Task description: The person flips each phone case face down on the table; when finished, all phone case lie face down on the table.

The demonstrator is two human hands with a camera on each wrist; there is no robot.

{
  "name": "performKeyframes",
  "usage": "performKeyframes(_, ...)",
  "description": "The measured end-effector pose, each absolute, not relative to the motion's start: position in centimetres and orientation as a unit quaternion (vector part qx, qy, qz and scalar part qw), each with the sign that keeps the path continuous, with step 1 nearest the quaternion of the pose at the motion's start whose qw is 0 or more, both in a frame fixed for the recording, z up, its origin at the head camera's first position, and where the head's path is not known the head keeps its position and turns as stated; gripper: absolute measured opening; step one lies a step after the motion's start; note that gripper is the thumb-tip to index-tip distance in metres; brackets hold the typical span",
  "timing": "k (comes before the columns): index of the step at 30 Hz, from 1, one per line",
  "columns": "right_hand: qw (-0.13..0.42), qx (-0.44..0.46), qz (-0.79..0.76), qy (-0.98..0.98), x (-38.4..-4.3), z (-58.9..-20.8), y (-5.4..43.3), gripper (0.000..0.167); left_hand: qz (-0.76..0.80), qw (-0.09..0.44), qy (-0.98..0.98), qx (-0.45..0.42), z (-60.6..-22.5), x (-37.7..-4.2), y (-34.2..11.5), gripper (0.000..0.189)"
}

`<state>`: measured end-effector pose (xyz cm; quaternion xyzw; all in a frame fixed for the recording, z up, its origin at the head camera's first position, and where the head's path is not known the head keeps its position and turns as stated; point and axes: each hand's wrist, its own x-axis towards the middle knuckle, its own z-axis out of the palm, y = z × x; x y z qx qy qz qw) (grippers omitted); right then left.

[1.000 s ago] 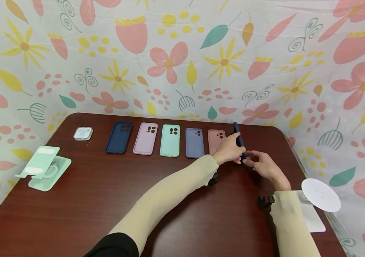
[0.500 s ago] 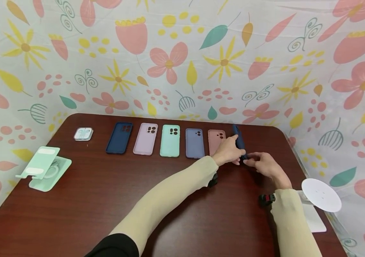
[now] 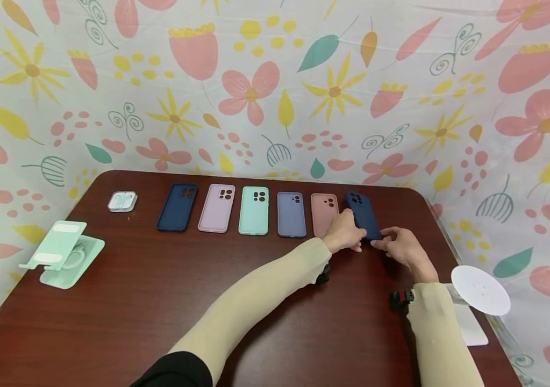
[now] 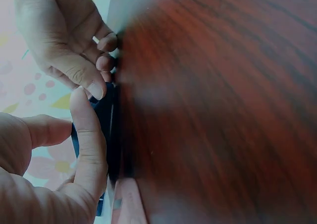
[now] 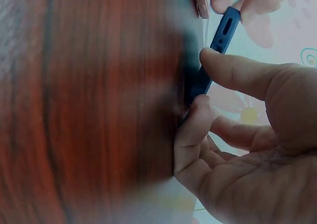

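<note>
The head view is bright and evenly lit, the patterned cloth [image 3: 250, 48] clear, with a faint sheen on the surface [image 3: 158, 301] and shadow beside the left sleeve [image 3: 250, 295]. Both wrist views look dimmer and bluish, the surface partly blurred, the cloth washed out behind the right hand [image 5: 247, 162].

Cream sleeves [image 3: 250, 301], black upper sleeve [image 3: 175, 371], dark wrist cameras [image 3: 402, 299]

Row of six cases [image 3: 254, 211] at rear of table [image 3: 158, 274]; box [image 3: 122, 201] left of row; stand [image 3: 64, 246] before box; disc [image 3: 480, 291] at right edge, nearer than row.
</note>
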<state>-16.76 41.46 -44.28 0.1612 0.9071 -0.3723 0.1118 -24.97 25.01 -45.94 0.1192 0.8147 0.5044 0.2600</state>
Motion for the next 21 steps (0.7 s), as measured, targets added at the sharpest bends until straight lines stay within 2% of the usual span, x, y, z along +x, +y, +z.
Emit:
performKeyframes(7, 0.095, 0.174, -0.358, 0.913, -16.8, -44.5, 41.5, 0.065, 0.486, 0.28, 0.821, 0.107, -47.5, -25.9, 26.2, 0.062)
performKeyframes(15, 0.076, 0.185, -0.344, 0.917, -16.7, -44.5, 41.1, 0.063, 0.405, 0.269, 0.867, 0.112, -48.4, -26.1, 27.4, 0.073)
performKeyframes(18, 0.072, 0.187, -0.338, 0.919, -16.7, -44.6, 41.1, 0.062, 0.383, 0.259, 0.879, 0.112, -48.6, -26.1, 27.8, 0.056)
performKeyframes(21, 0.068, 0.189, -0.331, 0.922, -16.7, -44.6, 41.1, 0.06, 0.37, 0.26, 0.884, 0.118, -48.7, -26.0, 28.1, 0.03)
